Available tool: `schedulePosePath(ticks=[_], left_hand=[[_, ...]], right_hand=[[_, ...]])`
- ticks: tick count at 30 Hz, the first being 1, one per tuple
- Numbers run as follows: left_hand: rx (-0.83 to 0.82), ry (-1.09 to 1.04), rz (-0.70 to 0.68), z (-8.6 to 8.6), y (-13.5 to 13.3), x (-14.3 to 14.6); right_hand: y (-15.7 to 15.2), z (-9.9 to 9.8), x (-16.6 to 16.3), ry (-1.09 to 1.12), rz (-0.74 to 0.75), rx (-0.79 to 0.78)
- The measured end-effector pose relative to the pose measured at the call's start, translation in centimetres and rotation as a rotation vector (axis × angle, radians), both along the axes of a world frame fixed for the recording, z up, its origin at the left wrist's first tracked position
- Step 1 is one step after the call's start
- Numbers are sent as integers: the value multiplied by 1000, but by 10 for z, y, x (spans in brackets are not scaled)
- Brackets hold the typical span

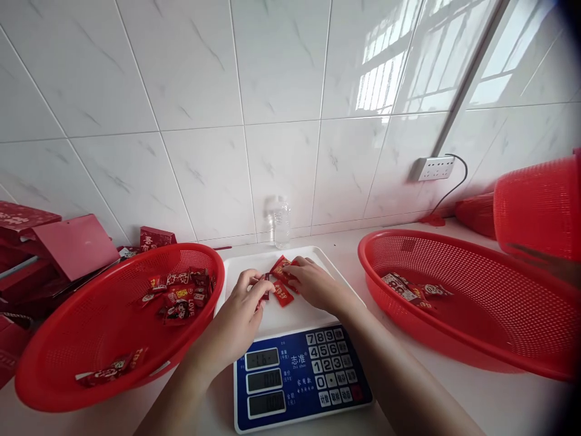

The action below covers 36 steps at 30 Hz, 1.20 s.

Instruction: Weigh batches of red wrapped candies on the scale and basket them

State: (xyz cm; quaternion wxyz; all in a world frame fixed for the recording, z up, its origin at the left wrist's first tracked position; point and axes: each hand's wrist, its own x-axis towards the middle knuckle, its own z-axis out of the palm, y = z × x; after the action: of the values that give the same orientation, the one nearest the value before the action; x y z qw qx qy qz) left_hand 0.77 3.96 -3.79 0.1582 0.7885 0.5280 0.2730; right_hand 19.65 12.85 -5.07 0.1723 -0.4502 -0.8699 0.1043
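Observation:
My left hand [242, 306] is over the white weighing pan of the scale, its thumb and fingers pinched on a small dark-red candy packet [265, 288]. Beside it, my right hand [314, 286] has its fingers curled down and closed on a red packet [282, 266] at the back of the group; part of that packet is hidden under the fingers. Between the hands a red packet with gold lettering [283, 293] lies flat on the pan [272, 320]. The blue keypad and displays of the digital scale [299, 378] face me below my wrists.
A red mesh basket [54, 387] with several wrapped candies [181, 303] stands at left, another red basket [481, 327] with a few packets [411, 290] at right. Behind the scale is a clear plastic bottle [282, 224] by the tiled wall. Red boxes [75, 242] are stacked far left.

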Motion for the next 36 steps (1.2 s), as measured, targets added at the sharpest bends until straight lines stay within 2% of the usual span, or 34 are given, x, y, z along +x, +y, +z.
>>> schedulePosePath(ticks=[3, 7, 9, 12, 16, 21, 28, 36], left_hand=[[-41, -15, -57, 1, -2, 3], [-93, -38, -85, -2, 1, 7], [-113, -73, -136, -4, 2, 8], [-143, -114, -199, -4, 2, 7], [-177, -89, -184, -4, 2, 5], [-94, -11, -112, -10, 9, 5], [-71, -4, -116, -11, 11, 3], [-30, -35, -94, -17, 13, 5]], right_hand=[[-9, 9, 1, 34, 47, 6], [-19, 20, 2, 35, 218, -58], [-21, 20, 1, 3, 250, -87], [-19, 18, 0, -47, 189, -85], [-13, 15, 6, -75, 130, -76], [-15, 17, 7, -55, 155, -67], [-17, 14, -4, -55, 163, -72], [-11, 16, 12, -97, 132, -87]])
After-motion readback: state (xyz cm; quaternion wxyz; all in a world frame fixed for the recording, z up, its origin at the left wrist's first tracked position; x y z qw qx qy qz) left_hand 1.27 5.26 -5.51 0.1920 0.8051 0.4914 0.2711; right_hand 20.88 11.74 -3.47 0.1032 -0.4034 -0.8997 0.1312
